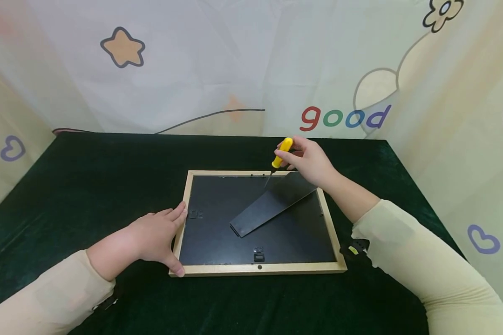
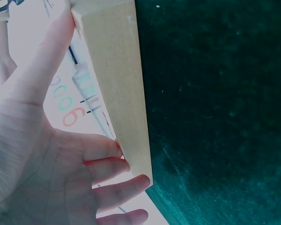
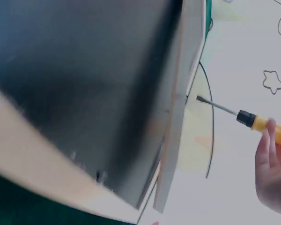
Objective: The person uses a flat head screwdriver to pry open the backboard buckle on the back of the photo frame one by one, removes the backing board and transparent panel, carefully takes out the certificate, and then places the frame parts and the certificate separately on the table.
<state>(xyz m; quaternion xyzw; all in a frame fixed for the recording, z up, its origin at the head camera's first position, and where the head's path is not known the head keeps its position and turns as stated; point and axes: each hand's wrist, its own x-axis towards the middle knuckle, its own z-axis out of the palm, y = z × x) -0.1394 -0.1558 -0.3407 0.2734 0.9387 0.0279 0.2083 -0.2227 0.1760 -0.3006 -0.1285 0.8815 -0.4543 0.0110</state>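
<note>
A light wooden picture frame (image 1: 257,270) lies with its black backing board (image 1: 222,244) facing up. From the board, a black easel stand leg (image 1: 272,204) angles upward toward the far right. My left hand (image 1: 155,237) rests along the frame's left side, thumb at the near corner. Its fingers look fairly straight in the left wrist view, tips touching the wooden side (image 2: 117,75). My right hand (image 1: 312,160) holds a screwdriver (image 1: 283,151) by its yellow handle over the far edge. The right wrist view shows the screwdriver's flat tip (image 3: 201,98) pointing toward the frame.
Dark green cloth (image 1: 109,177) covers the table around the frame. Behind and at both sides hangs a pale printed curtain (image 1: 201,60). A small metal hanger (image 1: 258,256) sits on the board near its front edge.
</note>
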